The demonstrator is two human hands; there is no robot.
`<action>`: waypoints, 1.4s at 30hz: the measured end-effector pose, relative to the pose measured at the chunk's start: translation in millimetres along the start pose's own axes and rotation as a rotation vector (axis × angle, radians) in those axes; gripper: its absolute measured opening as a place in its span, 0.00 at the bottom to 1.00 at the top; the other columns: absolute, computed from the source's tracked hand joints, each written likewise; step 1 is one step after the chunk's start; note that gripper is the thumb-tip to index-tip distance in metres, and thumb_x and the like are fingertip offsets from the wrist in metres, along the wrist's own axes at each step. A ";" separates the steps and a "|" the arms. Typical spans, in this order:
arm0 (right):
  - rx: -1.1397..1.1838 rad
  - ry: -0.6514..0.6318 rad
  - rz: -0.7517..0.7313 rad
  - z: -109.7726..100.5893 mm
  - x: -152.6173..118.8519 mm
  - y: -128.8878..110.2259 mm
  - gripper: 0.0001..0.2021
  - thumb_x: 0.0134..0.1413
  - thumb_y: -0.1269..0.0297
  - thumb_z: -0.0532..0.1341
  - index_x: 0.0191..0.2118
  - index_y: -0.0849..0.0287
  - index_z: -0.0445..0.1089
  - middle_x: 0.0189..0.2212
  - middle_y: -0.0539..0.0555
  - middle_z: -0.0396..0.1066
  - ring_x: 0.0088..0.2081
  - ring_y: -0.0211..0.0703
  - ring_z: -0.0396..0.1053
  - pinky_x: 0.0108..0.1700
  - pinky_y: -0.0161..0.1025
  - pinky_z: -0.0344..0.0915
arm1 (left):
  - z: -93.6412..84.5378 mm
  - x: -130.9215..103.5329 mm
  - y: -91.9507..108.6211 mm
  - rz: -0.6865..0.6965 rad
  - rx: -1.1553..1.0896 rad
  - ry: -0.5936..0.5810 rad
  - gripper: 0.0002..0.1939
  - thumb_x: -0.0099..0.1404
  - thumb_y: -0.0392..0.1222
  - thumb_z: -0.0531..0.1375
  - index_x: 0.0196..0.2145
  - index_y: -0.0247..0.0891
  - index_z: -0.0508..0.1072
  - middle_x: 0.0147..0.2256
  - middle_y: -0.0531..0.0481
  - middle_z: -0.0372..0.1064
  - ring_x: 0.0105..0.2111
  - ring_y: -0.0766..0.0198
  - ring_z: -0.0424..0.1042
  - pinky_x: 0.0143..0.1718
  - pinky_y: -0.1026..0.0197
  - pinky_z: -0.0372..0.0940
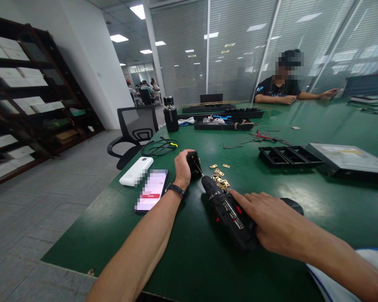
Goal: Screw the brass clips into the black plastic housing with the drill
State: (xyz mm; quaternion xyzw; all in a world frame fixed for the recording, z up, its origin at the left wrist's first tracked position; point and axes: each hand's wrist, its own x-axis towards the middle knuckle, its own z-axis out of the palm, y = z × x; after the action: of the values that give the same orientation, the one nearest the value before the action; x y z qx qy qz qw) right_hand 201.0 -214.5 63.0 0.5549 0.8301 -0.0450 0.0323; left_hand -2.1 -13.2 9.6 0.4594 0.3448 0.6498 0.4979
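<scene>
My left hand (182,166) is closed around a small black block-like part (194,162), whose exact kind I cannot make out. My right hand (264,212) grips a black cordless drill (228,214) with red accents, its body tilted toward the far left. A thin bit (199,170) runs from the chuck to the black part and appears to meet its near face. Right beside the chuck lies a loose pile of small brass-coloured plates (219,179) with holes in them. The drill's base shows only partly, beyond my right wrist.
Left of my forearm lie a phone (153,191) and a white power bank (136,171). Behind them are a coiled cable (157,147) and a black bottle (170,115). A black compartment tray (290,156) and a metal box (349,161) stand right. Another person (279,86) sits across the table.
</scene>
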 end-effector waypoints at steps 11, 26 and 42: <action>0.013 0.126 0.008 -3.4 3.0 -0.1 0.46 0.56 0.67 0.65 0.78 0.55 0.50 0.49 0.61 0.80 0.45 0.61 0.81 0.43 0.50 0.71 | -1.4 3.1 -2.6 0.035 -0.013 0.035 0.22 0.65 0.57 0.53 0.38 0.37 0.77 0.27 0.48 0.75 0.26 0.59 0.75 0.26 0.60 0.70; -0.039 0.088 0.063 0.0 7.1 -11.5 0.42 0.53 0.68 0.66 0.74 0.63 0.57 0.51 0.63 0.76 0.46 0.63 0.80 0.43 0.52 0.72 | -3.5 3.8 0.9 0.014 0.013 0.050 0.20 0.64 0.57 0.54 0.38 0.39 0.74 0.25 0.48 0.76 0.25 0.59 0.76 0.26 0.61 0.69; -0.102 0.113 0.045 11.4 11.4 -16.5 0.33 0.51 0.72 0.66 0.65 0.66 0.67 0.50 0.65 0.76 0.43 0.64 0.80 0.40 0.53 0.74 | -2.0 5.0 2.7 -0.040 0.023 0.076 0.20 0.63 0.56 0.54 0.37 0.38 0.77 0.26 0.49 0.75 0.24 0.59 0.74 0.25 0.60 0.69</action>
State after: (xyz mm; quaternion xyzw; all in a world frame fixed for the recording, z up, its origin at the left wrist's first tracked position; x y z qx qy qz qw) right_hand 181.4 -211.5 51.0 0.5725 0.8192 0.0296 0.0147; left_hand -5.3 -9.1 12.6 0.4330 0.3799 0.6529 0.4919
